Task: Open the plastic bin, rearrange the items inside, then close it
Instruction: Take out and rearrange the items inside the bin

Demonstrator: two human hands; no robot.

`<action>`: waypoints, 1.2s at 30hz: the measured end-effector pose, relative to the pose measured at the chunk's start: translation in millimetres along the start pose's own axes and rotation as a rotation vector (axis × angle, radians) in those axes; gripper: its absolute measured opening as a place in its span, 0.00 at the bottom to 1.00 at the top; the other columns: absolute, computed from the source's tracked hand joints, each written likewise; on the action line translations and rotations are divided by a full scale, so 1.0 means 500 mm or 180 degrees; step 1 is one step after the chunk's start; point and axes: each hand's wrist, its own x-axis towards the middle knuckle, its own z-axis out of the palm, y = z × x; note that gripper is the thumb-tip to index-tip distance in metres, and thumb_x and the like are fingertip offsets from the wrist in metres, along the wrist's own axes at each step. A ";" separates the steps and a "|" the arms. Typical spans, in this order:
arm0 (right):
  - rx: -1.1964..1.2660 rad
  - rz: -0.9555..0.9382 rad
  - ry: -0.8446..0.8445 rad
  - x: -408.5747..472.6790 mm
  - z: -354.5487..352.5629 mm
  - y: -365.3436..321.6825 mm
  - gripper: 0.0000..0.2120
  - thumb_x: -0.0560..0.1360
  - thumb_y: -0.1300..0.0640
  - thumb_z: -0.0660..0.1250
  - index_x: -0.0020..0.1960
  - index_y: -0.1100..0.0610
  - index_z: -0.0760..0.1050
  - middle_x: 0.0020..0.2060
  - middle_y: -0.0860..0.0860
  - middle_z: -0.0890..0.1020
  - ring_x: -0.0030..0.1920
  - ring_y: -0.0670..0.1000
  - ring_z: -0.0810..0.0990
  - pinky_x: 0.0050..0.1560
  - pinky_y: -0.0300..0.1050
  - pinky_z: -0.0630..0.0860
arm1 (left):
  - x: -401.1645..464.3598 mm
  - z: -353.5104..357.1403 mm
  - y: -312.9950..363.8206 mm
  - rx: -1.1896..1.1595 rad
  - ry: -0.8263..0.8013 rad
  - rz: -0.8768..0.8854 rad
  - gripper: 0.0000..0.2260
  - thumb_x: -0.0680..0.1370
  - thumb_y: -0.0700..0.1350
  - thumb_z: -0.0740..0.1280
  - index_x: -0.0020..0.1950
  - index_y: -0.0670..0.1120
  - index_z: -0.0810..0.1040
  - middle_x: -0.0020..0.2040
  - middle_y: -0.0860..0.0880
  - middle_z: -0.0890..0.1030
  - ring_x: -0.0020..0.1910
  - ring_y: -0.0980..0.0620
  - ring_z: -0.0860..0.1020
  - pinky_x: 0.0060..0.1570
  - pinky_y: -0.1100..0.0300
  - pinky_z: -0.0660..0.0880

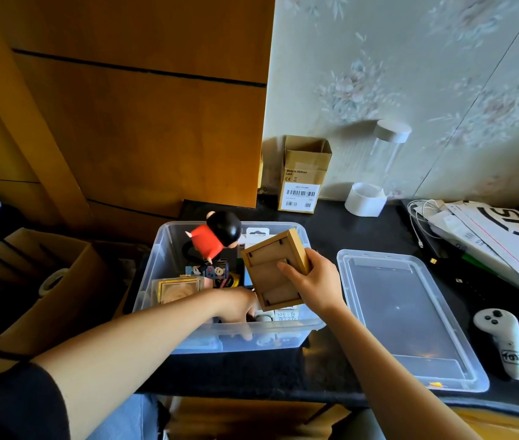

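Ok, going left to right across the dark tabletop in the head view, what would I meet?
Clear plastic bin with the left hand inside → brown wooden picture frame held by the right hand → clear plastic lid lying flat → white handheld controller.

1 head-worn view looks forward and down, close over both hands point(283, 293) at the bench point(324, 236), wall beyond.

Bare forearms; a dark sleeve point(13, 404) on the left upper arm; blue jeans point(124, 420) below.
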 end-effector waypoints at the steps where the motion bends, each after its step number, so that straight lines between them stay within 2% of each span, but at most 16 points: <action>1: 0.0029 0.0010 0.0008 0.001 0.001 -0.001 0.12 0.72 0.46 0.69 0.43 0.54 0.75 0.36 0.48 0.79 0.38 0.51 0.79 0.38 0.47 0.79 | -0.008 -0.005 -0.002 0.0074 0.0112 0.0010 0.26 0.72 0.50 0.73 0.66 0.42 0.73 0.61 0.45 0.76 0.56 0.46 0.76 0.51 0.56 0.73; 4: 0.0095 0.0039 0.0011 0.001 0.000 0.001 0.11 0.72 0.46 0.69 0.44 0.53 0.75 0.36 0.48 0.80 0.38 0.50 0.79 0.39 0.48 0.80 | -0.036 -0.022 -0.020 0.0270 0.0544 0.0009 0.13 0.71 0.48 0.73 0.48 0.40 0.79 0.39 0.45 0.78 0.37 0.49 0.75 0.35 0.52 0.73; 6: 0.0078 0.0058 0.0004 0.001 -0.002 0.004 0.12 0.72 0.46 0.70 0.44 0.54 0.75 0.37 0.48 0.80 0.39 0.51 0.79 0.39 0.48 0.81 | -0.050 -0.029 -0.030 0.0320 0.0926 -0.0089 0.11 0.69 0.46 0.73 0.42 0.39 0.77 0.32 0.46 0.74 0.31 0.50 0.72 0.28 0.56 0.67; 8: 0.0061 0.0064 -0.0004 0.001 -0.001 0.005 0.12 0.72 0.46 0.70 0.45 0.55 0.75 0.37 0.49 0.80 0.39 0.52 0.80 0.39 0.48 0.81 | -0.058 -0.025 -0.025 0.0532 0.1233 -0.0170 0.09 0.69 0.43 0.71 0.44 0.39 0.77 0.37 0.44 0.77 0.34 0.48 0.76 0.29 0.58 0.70; 10: 0.0071 0.0063 0.0008 0.000 0.001 0.005 0.12 0.72 0.46 0.69 0.45 0.55 0.75 0.37 0.49 0.80 0.39 0.52 0.79 0.39 0.47 0.80 | -0.051 -0.014 -0.013 0.0872 0.1358 -0.0234 0.08 0.72 0.39 0.68 0.50 0.40 0.77 0.45 0.43 0.79 0.41 0.45 0.79 0.36 0.56 0.74; 13: 0.0023 0.0070 0.0075 -0.002 0.002 0.004 0.13 0.71 0.46 0.69 0.43 0.56 0.74 0.36 0.50 0.79 0.38 0.53 0.78 0.37 0.49 0.79 | -0.028 0.002 -0.003 0.1134 0.1482 -0.0438 0.15 0.74 0.31 0.62 0.60 0.39 0.74 0.55 0.41 0.76 0.51 0.41 0.78 0.43 0.54 0.72; 16: 0.0012 0.0049 0.0158 -0.003 0.002 0.005 0.13 0.71 0.46 0.69 0.41 0.56 0.73 0.35 0.51 0.78 0.37 0.53 0.78 0.36 0.48 0.77 | -0.025 0.010 0.000 0.1131 0.1734 -0.0637 0.21 0.74 0.29 0.61 0.66 0.37 0.67 0.62 0.39 0.68 0.55 0.39 0.76 0.50 0.48 0.73; 19: 0.0059 0.0041 0.0260 -0.003 0.004 0.007 0.13 0.72 0.46 0.69 0.41 0.55 0.73 0.34 0.49 0.78 0.36 0.51 0.77 0.34 0.44 0.76 | -0.027 0.012 0.009 0.1023 0.1998 -0.0466 0.20 0.73 0.30 0.63 0.63 0.39 0.68 0.61 0.40 0.67 0.54 0.41 0.74 0.46 0.51 0.71; 21: 0.0101 0.0033 0.0281 -0.004 0.003 0.007 0.12 0.72 0.46 0.69 0.42 0.55 0.73 0.34 0.47 0.77 0.36 0.49 0.77 0.33 0.40 0.75 | -0.032 0.002 0.008 0.0608 0.1785 -0.0218 0.11 0.74 0.34 0.66 0.55 0.43 0.74 0.57 0.44 0.71 0.50 0.45 0.75 0.43 0.55 0.70; 23: 0.0123 0.0035 0.0260 -0.006 0.004 0.007 0.12 0.73 0.46 0.69 0.44 0.54 0.73 0.35 0.47 0.78 0.37 0.48 0.77 0.34 0.39 0.76 | -0.029 -0.007 0.004 -0.0058 0.0967 -0.0037 0.06 0.75 0.41 0.69 0.51 0.46 0.78 0.54 0.47 0.76 0.47 0.46 0.76 0.41 0.59 0.69; 25: 0.0164 0.0047 0.0242 -0.007 0.004 0.005 0.11 0.73 0.46 0.69 0.45 0.53 0.73 0.37 0.46 0.78 0.38 0.48 0.78 0.36 0.40 0.78 | -0.023 -0.012 0.011 -0.0264 0.0164 0.0119 0.12 0.75 0.43 0.70 0.59 0.48 0.78 0.60 0.46 0.77 0.50 0.45 0.77 0.43 0.61 0.68; 27: 0.0189 0.0035 0.0229 -0.008 0.004 0.002 0.10 0.73 0.46 0.69 0.45 0.51 0.72 0.37 0.45 0.78 0.39 0.48 0.78 0.36 0.38 0.77 | -0.011 -0.012 0.020 -0.0183 -0.0193 0.0200 0.20 0.76 0.45 0.70 0.67 0.50 0.74 0.62 0.45 0.77 0.56 0.47 0.76 0.48 0.61 0.70; 29: 0.0221 0.0038 0.0211 -0.009 0.003 0.002 0.09 0.73 0.47 0.69 0.45 0.50 0.72 0.38 0.44 0.78 0.39 0.47 0.78 0.36 0.36 0.75 | -0.001 -0.010 0.024 -0.0296 -0.0396 0.0227 0.22 0.77 0.47 0.69 0.70 0.49 0.71 0.54 0.46 0.81 0.54 0.48 0.77 0.55 0.58 0.73; 31: 0.0257 0.0040 0.0204 -0.010 0.002 0.002 0.09 0.73 0.46 0.68 0.47 0.50 0.72 0.39 0.44 0.78 0.40 0.46 0.78 0.36 0.34 0.74 | 0.010 -0.003 0.023 -0.0480 -0.0509 0.0291 0.19 0.78 0.47 0.67 0.68 0.47 0.73 0.40 0.47 0.82 0.45 0.50 0.79 0.56 0.53 0.74; 33: 0.0262 0.0036 0.0209 -0.010 0.002 0.003 0.09 0.73 0.45 0.68 0.47 0.49 0.71 0.40 0.43 0.78 0.40 0.45 0.78 0.36 0.33 0.73 | 0.019 0.003 0.024 -0.0568 -0.0438 0.0360 0.14 0.78 0.46 0.67 0.62 0.45 0.76 0.32 0.51 0.78 0.35 0.55 0.77 0.49 0.55 0.76; 36: 0.0247 0.0048 0.0209 -0.009 0.002 0.001 0.09 0.73 0.45 0.68 0.47 0.48 0.71 0.40 0.43 0.77 0.41 0.46 0.78 0.36 0.33 0.74 | 0.023 0.008 0.031 -0.0375 -0.0176 0.0471 0.08 0.78 0.44 0.66 0.55 0.44 0.77 0.32 0.56 0.74 0.31 0.61 0.71 0.36 0.65 0.70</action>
